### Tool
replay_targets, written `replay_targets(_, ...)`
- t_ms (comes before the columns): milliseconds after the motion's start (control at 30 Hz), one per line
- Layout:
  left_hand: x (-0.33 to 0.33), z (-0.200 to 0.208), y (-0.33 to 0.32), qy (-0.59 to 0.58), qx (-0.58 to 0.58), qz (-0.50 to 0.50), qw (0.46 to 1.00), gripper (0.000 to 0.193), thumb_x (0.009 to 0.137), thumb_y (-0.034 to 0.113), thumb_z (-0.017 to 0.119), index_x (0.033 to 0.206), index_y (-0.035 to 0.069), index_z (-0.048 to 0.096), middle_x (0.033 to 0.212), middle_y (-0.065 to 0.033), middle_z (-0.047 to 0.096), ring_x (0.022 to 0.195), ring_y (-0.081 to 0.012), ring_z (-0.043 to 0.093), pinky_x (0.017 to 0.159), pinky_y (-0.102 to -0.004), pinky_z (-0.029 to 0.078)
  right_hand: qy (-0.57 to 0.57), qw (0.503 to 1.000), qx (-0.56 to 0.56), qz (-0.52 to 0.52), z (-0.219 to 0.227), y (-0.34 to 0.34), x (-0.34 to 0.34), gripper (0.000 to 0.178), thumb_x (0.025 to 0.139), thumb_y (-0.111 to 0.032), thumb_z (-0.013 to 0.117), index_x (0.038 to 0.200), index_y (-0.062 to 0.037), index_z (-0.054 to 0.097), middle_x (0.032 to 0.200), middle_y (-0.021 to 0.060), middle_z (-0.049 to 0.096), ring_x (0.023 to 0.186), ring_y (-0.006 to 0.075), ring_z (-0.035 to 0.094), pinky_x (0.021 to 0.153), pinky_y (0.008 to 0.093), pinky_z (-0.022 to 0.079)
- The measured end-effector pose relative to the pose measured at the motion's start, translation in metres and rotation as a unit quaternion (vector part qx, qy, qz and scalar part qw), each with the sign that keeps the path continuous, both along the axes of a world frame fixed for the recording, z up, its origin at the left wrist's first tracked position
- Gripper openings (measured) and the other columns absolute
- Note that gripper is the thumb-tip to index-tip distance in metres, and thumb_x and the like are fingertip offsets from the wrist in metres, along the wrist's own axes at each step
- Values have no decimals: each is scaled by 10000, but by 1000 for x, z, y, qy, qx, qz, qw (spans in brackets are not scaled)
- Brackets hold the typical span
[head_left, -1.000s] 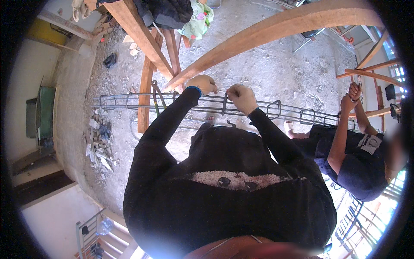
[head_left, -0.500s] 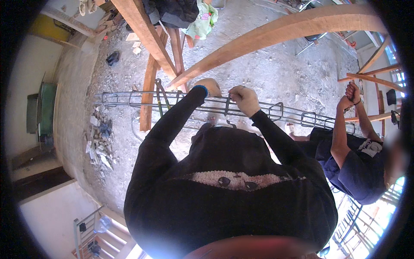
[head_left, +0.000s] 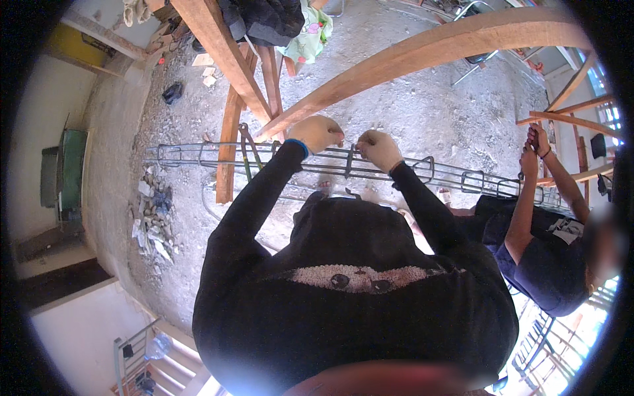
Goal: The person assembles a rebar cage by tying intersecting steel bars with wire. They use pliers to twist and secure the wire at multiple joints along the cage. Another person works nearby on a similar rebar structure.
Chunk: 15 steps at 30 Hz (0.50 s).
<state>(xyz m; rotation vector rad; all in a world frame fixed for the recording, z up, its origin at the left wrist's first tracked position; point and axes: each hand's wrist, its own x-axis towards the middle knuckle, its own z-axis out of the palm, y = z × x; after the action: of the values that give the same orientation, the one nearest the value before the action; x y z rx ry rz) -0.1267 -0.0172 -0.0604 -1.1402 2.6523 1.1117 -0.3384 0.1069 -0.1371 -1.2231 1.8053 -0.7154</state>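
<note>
A long steel rebar cage with square stirrups runs left to right in front of me. My left hand, in a cream glove with a blue cuff, is just above its far bars, fingers curled with the tips together. On the other side of one stirrup, my right hand, gloved alike, is closed in a pinch by the top bar. Anything between the fingertips of either hand is too small to make out. Long-handled pincers with greenish handles lean on the cage left of my hands.
Wooden beams cross at the cage's far side, and a long timber reaches to the upper right. At right, a co-worker has both hands raised over the cage's end. Rubble lies on the floor at left.
My left hand has turned so that its fingertips show, facing the right hand. My right hand has shifted slightly down and right, nearer the stirrup's bar. The co-worker's hands have moved slightly.
</note>
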Motion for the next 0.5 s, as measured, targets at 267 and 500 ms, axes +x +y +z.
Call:
replay_targets(267,1,26,38,-47,-53,-57,996,276,882,410,725,976,179,844,959,-104,791,931,-308,737,810,-459,543,125,985,102,66,-32,-38,-4,305,848,-336,722,1019,-104,822,992,183,794,965,382,764,879,469,597)
replay_targets(500,-4,9,26,-35,-36,-41,998,284,898,415,728,991,172,842,942,-88,793,924,-288,737,813,-451,545,156,987,19,-40,-20,-27,7,268,856,-324,742,986,-101,816,1013,183,791,983,392,754,899,481,592)
